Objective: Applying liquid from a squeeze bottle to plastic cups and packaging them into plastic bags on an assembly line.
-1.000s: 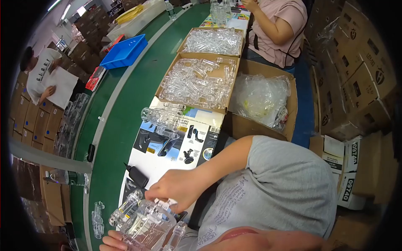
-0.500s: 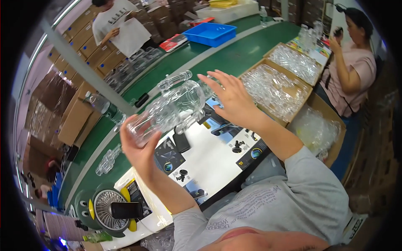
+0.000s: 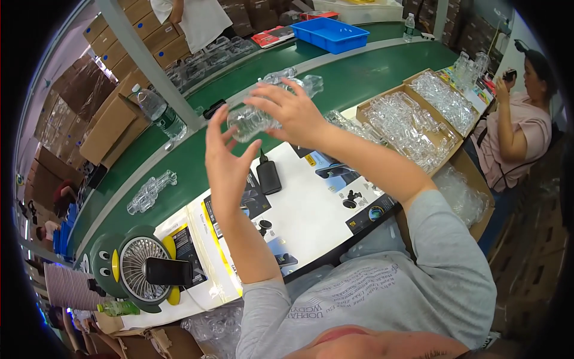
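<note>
Clear plastic piece (image 3: 244, 122): over green belt (image 3: 359, 78), beyond far edge of white surface (image 3: 308, 203).
Left hand (image 3: 229, 164): fingers apart, near its left end.
Right hand (image 3: 294, 113): across it, grip hidden.
Positioning: apparently two-handed; steady hold seems called for.

Phone (image 3: 169, 272) prob. before fan (image 3: 133, 261), L; 2 trays (image 3: 449, 155) R.

bright, mostly even light | glints on clear plastic piece (image 3: 246, 123) | lower right dim | fisheye bend, black corners
</note>
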`<state>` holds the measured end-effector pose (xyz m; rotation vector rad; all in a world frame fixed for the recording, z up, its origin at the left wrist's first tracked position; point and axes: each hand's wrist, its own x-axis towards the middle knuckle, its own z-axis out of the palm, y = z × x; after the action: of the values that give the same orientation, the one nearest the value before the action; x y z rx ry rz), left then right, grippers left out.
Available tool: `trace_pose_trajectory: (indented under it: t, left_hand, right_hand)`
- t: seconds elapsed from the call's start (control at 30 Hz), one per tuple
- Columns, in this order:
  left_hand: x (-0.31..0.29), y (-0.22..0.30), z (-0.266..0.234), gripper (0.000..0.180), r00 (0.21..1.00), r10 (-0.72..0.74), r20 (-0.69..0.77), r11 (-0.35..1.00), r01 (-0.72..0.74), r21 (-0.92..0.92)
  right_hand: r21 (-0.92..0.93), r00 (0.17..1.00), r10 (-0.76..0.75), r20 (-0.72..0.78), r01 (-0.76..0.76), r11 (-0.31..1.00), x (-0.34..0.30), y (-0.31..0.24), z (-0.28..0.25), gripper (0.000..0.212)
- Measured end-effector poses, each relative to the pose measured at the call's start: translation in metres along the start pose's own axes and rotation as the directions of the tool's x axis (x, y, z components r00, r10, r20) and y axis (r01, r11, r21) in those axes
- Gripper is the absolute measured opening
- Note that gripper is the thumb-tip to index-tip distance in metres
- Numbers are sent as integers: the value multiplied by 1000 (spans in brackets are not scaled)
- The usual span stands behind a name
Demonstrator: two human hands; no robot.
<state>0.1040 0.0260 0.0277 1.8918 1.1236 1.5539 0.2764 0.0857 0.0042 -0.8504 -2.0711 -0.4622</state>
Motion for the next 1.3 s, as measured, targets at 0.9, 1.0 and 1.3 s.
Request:
trace_pose_trajectory:
  t: [0.9, 1.0, 1.3]
  left_hand:
    - [-21, 24, -60, 38, 922, 76, -381, 991, -112, -73]
    - [-24, 30, -51, 39, 923, 112, -369, 988, -143, -57]
    - [-39, 70, -32, 34, 902, 379, -207, 919, -340, 200]
  right_hand:
    - [-395, 548, 303, 780, 57, 917, -10, 108, 151, 77]
    - [-246, 676, 154, 721, 42, 968, -10, 83, 108, 73]
    - [446, 921, -93, 378, -94, 890, -106, -58, -13, 34]
